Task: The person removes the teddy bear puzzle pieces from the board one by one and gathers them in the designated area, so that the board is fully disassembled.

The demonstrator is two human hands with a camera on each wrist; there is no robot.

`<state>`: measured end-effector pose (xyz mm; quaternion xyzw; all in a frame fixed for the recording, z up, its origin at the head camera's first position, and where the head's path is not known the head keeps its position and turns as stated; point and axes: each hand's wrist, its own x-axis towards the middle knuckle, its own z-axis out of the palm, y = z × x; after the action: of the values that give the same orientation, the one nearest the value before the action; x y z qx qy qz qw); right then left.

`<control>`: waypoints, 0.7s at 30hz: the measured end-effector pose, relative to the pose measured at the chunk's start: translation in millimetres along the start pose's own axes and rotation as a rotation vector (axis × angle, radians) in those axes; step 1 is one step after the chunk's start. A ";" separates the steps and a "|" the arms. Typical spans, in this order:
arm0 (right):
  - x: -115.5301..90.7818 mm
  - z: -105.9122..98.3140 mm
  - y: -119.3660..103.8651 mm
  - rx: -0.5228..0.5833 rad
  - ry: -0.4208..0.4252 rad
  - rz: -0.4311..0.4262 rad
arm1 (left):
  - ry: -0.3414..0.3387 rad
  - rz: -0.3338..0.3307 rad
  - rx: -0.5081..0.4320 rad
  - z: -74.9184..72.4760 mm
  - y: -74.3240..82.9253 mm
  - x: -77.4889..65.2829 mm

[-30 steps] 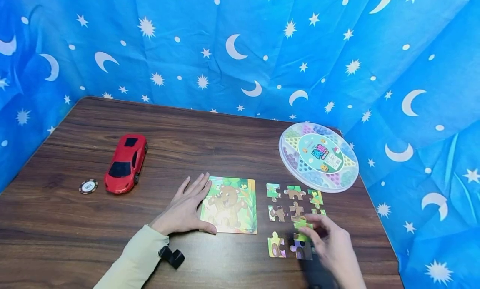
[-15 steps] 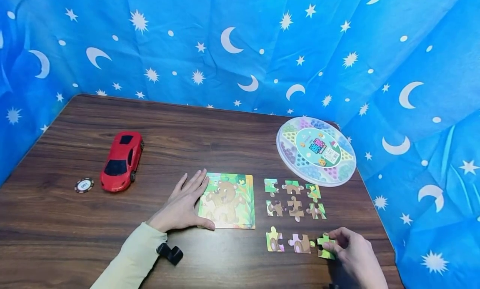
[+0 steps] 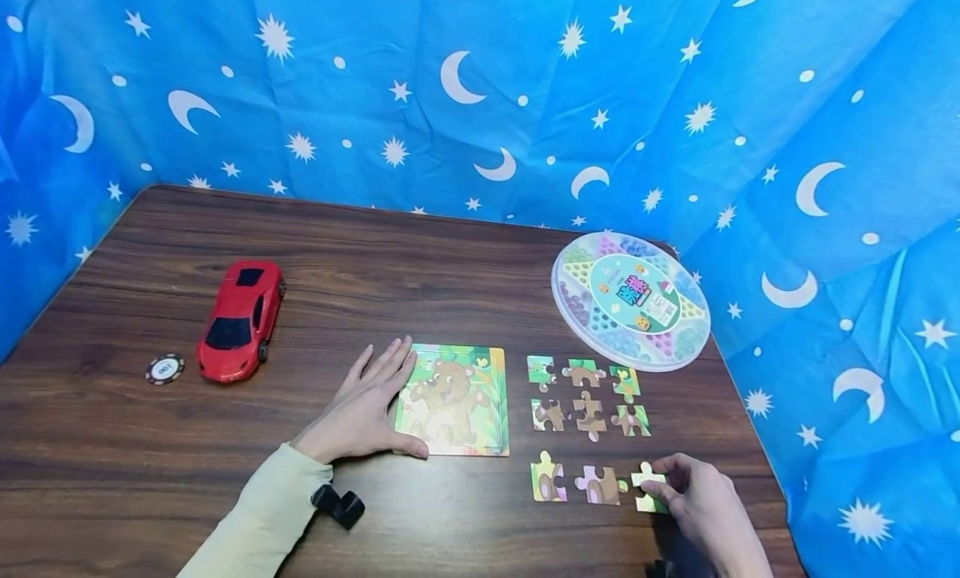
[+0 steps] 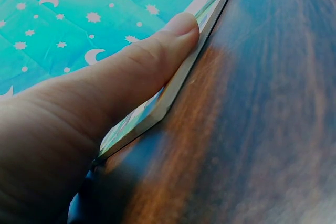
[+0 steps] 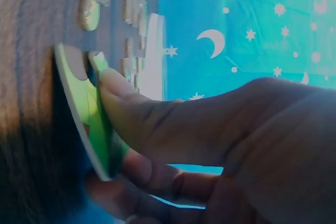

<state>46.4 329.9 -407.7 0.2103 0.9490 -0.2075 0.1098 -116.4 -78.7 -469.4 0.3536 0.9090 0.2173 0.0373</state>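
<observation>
My right hand point(image 3: 708, 499) pinches a green jigsaw piece point(image 3: 643, 479) at the right end of the lowest row of pieces. In the right wrist view, that jigsaw piece point(image 5: 79, 95) is tilted, with one edge close to the table and the thumb on its face. My left hand point(image 3: 363, 411) lies with fingers spread along the left side of a square bear puzzle board point(image 3: 457, 399). Its thumb point(image 4: 157, 56) rests on the board's near edge in the left wrist view. Beside the held piece are a pink-and-brown piece point(image 3: 600, 485) and a yellow-green piece point(image 3: 547, 479).
Two upper rows of loose pieces, including a brown one point(image 3: 590, 411), lie right of the board. Behind them sits a round Chinese checkers box point(image 3: 630, 303). A red toy car point(image 3: 242, 321) and a poker chip point(image 3: 165, 369) are at left. A blue star-patterned cloth point(image 3: 375, 103) surrounds the table.
My right hand has carried the green piece from between the rows to the lowest row's right end and lowered it. The left hand stays on the board. The head view has shifted slightly.
</observation>
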 end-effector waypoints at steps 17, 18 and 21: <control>2.1 1.7 0.1 -0.026 0.001 -0.001 | -0.003 -0.002 0.001 1.1 -1.3 0.2; 2.3 2.0 -0.5 -0.024 0.002 0.006 | -0.003 -0.001 0.002 1.0 -1.1 0.3; 4.2 3.0 -2.5 -0.019 0.001 0.021 | -0.003 -0.004 0.000 0.2 -0.9 -0.4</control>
<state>41.9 328.1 -410.8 0.2194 0.9487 -0.1974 0.1133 -116.6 -79.4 -470.0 0.3521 0.9096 0.2169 0.0390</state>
